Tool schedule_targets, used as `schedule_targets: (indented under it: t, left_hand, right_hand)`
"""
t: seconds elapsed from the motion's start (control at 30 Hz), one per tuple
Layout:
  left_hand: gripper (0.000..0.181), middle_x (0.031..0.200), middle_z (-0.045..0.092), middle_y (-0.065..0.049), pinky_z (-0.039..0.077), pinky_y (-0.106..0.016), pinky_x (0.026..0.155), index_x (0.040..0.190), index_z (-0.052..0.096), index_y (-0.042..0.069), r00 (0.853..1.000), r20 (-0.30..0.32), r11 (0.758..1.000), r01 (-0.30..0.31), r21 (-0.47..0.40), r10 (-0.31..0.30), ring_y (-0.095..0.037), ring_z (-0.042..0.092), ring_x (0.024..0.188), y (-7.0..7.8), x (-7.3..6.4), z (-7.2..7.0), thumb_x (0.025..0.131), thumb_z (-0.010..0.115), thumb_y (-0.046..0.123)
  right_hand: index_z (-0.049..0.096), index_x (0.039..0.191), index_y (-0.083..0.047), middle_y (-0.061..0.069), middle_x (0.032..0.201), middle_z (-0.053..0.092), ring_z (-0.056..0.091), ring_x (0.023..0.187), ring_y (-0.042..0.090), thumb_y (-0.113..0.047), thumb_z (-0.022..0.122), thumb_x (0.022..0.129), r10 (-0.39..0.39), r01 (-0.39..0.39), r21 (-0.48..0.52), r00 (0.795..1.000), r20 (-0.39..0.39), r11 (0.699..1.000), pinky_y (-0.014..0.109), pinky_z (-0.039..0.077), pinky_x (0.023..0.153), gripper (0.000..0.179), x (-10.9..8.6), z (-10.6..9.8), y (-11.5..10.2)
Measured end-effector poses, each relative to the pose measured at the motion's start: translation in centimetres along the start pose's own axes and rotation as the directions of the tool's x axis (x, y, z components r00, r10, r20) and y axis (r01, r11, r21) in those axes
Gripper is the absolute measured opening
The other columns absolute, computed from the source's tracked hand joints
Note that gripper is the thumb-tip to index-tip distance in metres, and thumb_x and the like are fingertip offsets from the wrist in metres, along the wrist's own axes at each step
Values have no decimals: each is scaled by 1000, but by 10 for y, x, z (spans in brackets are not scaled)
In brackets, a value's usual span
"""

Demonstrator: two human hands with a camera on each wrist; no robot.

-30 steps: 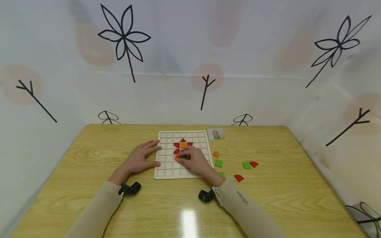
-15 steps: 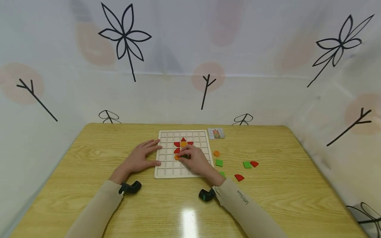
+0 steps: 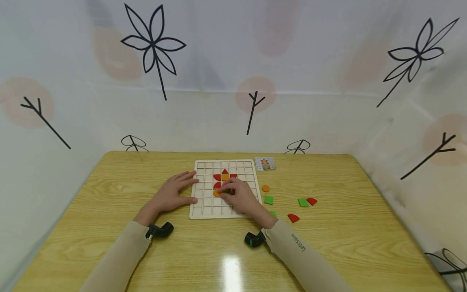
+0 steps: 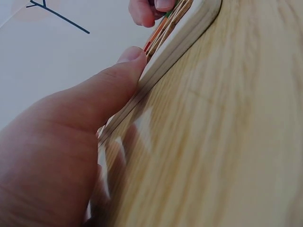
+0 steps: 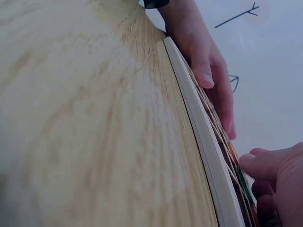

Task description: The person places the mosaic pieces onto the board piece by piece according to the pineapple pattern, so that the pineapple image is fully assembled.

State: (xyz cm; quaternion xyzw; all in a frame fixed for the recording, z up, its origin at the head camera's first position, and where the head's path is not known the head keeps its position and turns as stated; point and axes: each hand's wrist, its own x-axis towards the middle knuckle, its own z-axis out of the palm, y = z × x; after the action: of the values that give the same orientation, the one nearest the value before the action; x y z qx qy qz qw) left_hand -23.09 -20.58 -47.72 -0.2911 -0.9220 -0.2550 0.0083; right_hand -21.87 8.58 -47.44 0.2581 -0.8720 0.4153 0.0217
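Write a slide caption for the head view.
Left hand touching the grid board, right hand over its colored pieces.

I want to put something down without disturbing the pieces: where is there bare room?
The table is bare left of the left hand, between the sleeves below the board, and from the rightmost red piece to the table's right edge. Just right of the board it is crowded with a picture card, orange disc and green squares.
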Motion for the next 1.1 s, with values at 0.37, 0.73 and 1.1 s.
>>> schedule_targets:
  t: [0.37,0.73,1.1]
  left_hand:
    - [73,159,34,-1,20,-60,114,146,54,19,1000,-10,1000,-16,19,17,-31,25,147,0,1,0,86,70,58]
    - [74,161,31,4,18,-58,116,147,52,22,1000,8,1000,8,22,-9,-28,23,148,-2,1,1,86,68,61]
    - [72,160,34,-3,19,-62,114,146,54,17,1000,-13,1000,-22,12,22,-33,26,147,2,0,0,87,71,55]
  right_hand:
    - [79,98,-8,-1,103,67,61,91,16,1,71,91,47,-21,228,993,-106,973,25,52,74,14,-4,-17,4]
    - [77,99,-3,8,109,69,60,89,21,3,67,92,87,-68,113,982,-170,991,34,51,75,13,-25,-73,35]
    - [74,112,-8,8,120,67,60,92,23,-9,66,97,261,-259,66,965,-23,964,31,49,71,18,-40,-118,64]
